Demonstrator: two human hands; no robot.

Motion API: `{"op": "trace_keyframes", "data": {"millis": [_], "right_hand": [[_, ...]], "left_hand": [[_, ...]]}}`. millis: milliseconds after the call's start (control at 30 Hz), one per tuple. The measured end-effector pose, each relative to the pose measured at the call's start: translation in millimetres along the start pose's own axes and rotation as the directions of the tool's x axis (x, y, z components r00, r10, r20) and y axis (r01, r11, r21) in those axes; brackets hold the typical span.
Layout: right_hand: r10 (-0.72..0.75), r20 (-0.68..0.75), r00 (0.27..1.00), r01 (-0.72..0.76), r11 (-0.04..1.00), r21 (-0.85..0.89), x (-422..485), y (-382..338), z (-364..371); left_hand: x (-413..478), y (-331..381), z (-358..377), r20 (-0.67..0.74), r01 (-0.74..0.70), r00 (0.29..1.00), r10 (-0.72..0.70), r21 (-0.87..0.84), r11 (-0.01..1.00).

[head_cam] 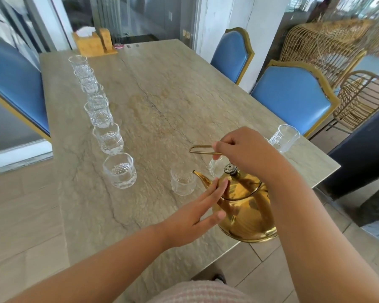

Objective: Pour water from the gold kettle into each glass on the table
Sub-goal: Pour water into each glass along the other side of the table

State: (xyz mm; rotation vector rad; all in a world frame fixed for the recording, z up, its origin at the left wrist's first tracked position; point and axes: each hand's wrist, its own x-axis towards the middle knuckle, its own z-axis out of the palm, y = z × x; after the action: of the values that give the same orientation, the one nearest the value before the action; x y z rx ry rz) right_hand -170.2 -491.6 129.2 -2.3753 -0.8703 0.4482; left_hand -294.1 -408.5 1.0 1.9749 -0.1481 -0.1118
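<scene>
The gold kettle [247, 211] is at the table's near right edge, its spout pointing left toward a small glass [182, 183]. My right hand [247, 149] grips the kettle's thin wire handle [200, 149] above the lid. My left hand [197, 211] lies flat against the kettle's left side, fingers spread, just under the spout. Another glass [214, 166] is partly hidden behind my right hand. A third glass [284, 137] stands near the right edge. A row of several glasses [106, 136] runs along the table's left side, the nearest [120, 170] holding some water.
The stone-look table [162, 95] has a wooden napkin holder [92, 42] at its far end. Blue padded chairs stand to the right [293, 95] and left [15, 84]. Wicker chairs [328, 47] are further right.
</scene>
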Motion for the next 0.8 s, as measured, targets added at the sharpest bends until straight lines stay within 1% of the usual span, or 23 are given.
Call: {"op": "trace_keyframes", "data": {"millis": [233, 400, 800], "right_hand": [[-0.040, 0.040, 0.998, 0.042, 0.998, -0.054, 13, -9, 3], [-0.043, 0.049, 0.998, 0.046, 0.997, -0.066, 16, -13, 1], [-0.026, 0.065, 0.998, 0.033, 0.994, -0.104, 14, -18, 1]], "left_hand": [[0, -1, -2, -0.033, 0.002, 0.999, -0.004, -0.069, 0.998], [1, -5, -4, -0.050, -0.016, 0.999, 0.012, -0.078, 0.997], [3, -6, -3, -0.031, -0.040, 0.999, 0.038, -0.082, 0.996]]}}
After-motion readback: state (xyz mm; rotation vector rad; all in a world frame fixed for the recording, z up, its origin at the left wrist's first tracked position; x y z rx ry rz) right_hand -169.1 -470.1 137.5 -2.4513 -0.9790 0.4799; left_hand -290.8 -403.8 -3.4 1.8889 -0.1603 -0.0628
